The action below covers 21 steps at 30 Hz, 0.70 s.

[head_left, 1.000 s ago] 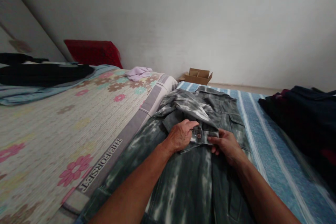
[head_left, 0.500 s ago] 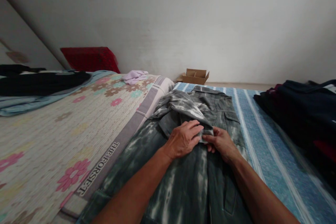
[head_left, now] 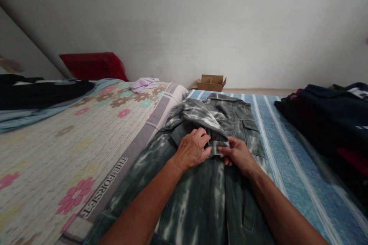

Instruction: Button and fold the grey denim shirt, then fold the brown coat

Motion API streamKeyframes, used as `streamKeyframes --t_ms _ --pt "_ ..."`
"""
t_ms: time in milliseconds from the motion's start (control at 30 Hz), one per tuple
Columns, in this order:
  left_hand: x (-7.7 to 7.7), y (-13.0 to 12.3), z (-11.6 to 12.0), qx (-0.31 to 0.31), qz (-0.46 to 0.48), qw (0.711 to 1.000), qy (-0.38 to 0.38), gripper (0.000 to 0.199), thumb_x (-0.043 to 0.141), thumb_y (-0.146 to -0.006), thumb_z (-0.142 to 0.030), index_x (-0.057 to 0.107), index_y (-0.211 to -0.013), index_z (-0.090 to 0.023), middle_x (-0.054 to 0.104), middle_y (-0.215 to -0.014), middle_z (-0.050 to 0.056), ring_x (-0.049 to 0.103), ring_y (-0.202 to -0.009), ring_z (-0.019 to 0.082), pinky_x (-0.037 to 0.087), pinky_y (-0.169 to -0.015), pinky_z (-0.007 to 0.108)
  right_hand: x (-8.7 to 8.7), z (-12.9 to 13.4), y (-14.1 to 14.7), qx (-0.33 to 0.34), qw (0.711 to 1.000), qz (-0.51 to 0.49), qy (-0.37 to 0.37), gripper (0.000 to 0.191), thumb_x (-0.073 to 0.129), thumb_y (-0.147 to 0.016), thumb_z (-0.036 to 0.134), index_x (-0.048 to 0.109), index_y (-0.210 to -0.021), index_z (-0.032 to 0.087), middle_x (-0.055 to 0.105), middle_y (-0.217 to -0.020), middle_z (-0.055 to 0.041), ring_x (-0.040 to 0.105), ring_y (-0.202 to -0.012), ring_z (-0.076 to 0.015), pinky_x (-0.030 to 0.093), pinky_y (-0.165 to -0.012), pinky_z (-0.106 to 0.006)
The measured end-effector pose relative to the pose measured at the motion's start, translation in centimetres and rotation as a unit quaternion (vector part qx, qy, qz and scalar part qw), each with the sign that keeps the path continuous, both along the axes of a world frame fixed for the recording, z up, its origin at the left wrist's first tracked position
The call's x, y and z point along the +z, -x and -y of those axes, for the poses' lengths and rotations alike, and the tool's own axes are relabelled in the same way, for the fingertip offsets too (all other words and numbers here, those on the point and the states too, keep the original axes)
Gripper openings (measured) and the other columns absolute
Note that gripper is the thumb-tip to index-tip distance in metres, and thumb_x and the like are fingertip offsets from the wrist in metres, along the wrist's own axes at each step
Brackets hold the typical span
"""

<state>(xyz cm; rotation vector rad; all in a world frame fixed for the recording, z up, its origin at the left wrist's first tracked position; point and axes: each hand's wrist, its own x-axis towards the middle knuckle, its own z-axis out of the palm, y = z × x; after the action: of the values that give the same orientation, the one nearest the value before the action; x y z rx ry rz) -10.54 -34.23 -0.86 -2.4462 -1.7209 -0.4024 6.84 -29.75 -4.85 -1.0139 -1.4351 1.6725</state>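
A grey-green denim jacket (head_left: 195,199) with pale tie-dye streaks lies spread before me, its collar toward the wall. One sleeve (head_left: 198,111) is folded across the front, its cuff (head_left: 216,147) turned toward me. My right hand (head_left: 237,154) pinches the cuff's right end between thumb and fingers. At the cuff's left side, my left hand (head_left: 193,148) has curled fingers gripping the cuff edge; the fingertips are partly hidden by the cloth.
A floral mattress (head_left: 109,138) is on the left, with a lilac cloth (head_left: 144,84) and dark clothes (head_left: 43,93) on it. Dark folded clothes (head_left: 330,118) are piled on the blue striped sheet (head_left: 276,130). A cardboard box (head_left: 212,83) and red case (head_left: 93,66) stand by the wall.
My left hand has slid left along the cuff, uncovering more of it, and its fingers have curled. My right hand keeps its pinch. The whole view has shifted slightly.
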Motion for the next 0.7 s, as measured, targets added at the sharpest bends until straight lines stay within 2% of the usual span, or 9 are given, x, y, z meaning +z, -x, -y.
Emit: streamKeyframes --t_ms 133,300,467,700 --pt "0.5 0.3 -0.1 0.009 -0.015 1.000 0.023 0.017 0.058 -0.080 -0.030 0.063 -0.090 -0.018 0.053 -0.100 0.007 0.050 -0.091 0.022 0.048 -0.079 0.036 0.1 0.1 0.0 0.002 1.000 0.002 0.000 0.026 0.072 -0.060 0.033 0.053 -0.069 0.018 0.056 -0.048 0.0062 0.045 -0.032 -0.0066 0.031 -0.030 -0.017" --pt "0.8 0.6 -0.3 -0.015 0.001 0.999 0.049 0.019 0.061 -0.077 -0.023 0.061 -0.095 -0.018 0.050 -0.115 0.008 0.050 -0.100 0.023 0.047 -0.086 0.037 0.0 0.0 0.1 0.005 1.000 0.004 0.002 0.026 0.072 -0.060 0.032 0.053 -0.069 0.018 0.055 -0.047 0.0067 0.045 -0.032 -0.0066 0.031 -0.029 -0.017" --pt "0.7 1.0 -0.5 -0.050 0.056 0.992 0.105 0.018 0.061 -0.078 -0.017 0.057 -0.095 -0.018 0.052 -0.103 0.004 0.053 -0.095 0.019 0.046 -0.085 0.032 -0.2 -0.1 0.1 0.007 1.000 0.003 -0.003 0.025 0.071 -0.061 0.032 0.052 -0.069 0.019 0.055 -0.048 0.0066 0.045 -0.032 -0.0071 0.030 -0.029 -0.017" --pt "0.5 1.3 -0.7 -0.058 0.079 0.987 0.125 0.009 0.060 -0.078 -0.014 0.055 -0.086 -0.017 0.052 -0.095 0.003 0.055 -0.087 0.016 0.045 -0.078 0.027 -0.3 -0.2 0.1 0.009 1.000 0.006 0.000 0.024 0.070 -0.061 0.031 0.053 -0.070 0.018 0.056 -0.048 0.0064 0.045 -0.032 -0.0067 0.030 -0.029 -0.017"
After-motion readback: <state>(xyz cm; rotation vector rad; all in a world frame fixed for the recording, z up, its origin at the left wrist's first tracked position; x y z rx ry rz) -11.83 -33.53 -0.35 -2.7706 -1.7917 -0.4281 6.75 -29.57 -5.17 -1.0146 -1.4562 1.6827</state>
